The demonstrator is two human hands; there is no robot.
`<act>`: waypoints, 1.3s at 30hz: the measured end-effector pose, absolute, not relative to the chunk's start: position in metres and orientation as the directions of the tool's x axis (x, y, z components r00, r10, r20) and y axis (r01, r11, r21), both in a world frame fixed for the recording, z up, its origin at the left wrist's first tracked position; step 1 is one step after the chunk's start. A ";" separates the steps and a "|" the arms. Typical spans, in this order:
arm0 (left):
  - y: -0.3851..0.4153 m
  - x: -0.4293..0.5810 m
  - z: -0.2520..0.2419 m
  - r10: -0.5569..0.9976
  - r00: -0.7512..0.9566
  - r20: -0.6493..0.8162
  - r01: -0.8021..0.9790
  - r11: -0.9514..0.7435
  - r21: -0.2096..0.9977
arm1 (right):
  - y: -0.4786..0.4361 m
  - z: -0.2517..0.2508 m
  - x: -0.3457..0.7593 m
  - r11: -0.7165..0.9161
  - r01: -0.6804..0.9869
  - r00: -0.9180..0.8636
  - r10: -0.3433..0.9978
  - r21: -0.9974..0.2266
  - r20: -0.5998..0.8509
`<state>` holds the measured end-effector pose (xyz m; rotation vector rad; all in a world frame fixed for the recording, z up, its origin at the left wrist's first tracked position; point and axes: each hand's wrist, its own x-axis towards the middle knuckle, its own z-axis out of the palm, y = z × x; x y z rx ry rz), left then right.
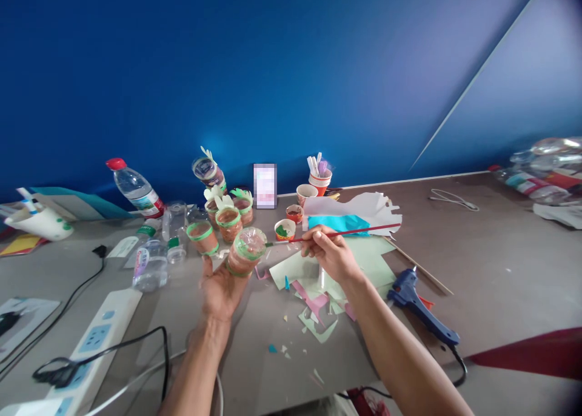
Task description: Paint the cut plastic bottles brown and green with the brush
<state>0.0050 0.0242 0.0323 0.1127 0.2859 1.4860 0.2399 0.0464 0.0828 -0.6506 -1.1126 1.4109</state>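
My left hand (226, 288) holds up a cut plastic bottle bottom (247, 252), painted brown with a green band; its clear base faces up and toward me. In my right hand (328, 250) is a thin red paintbrush (350, 231), its bristle tip touching or very near the green band. Behind the brush tip stands a small paper cup with green paint (285, 229), and past it one with brown paint (294, 213). Left of the held piece are several similar brown pots with green rims (228, 223), some with pale paper leaf shapes.
Paper sheets (377, 258) and scraps lie under my right hand. A blue glue gun (421, 304) rests at right near a thin stick (422, 267). At left are plastic bottles (152, 264), a power strip (97, 337) and cables. A phone (265, 186) leans on the blue wall.
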 end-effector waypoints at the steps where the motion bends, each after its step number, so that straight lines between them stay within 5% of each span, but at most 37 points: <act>1: 0.024 0.005 0.033 0.991 0.053 -0.125 -0.964 0.083 0.252 | 0.046 0.082 0.240 0.122 -0.438 -0.166 0.963 -0.890 0.214; 7: 0.024 0.007 0.032 0.993 0.024 -0.119 -0.959 0.056 0.278 | 0.046 0.076 0.236 0.093 -0.444 -0.268 0.935 -0.891 0.231; 39: 0.023 0.021 0.047 0.943 -0.275 -0.185 -0.836 -0.140 0.530 | 0.046 0.073 0.231 0.066 -0.406 -0.175 0.973 -0.911 0.149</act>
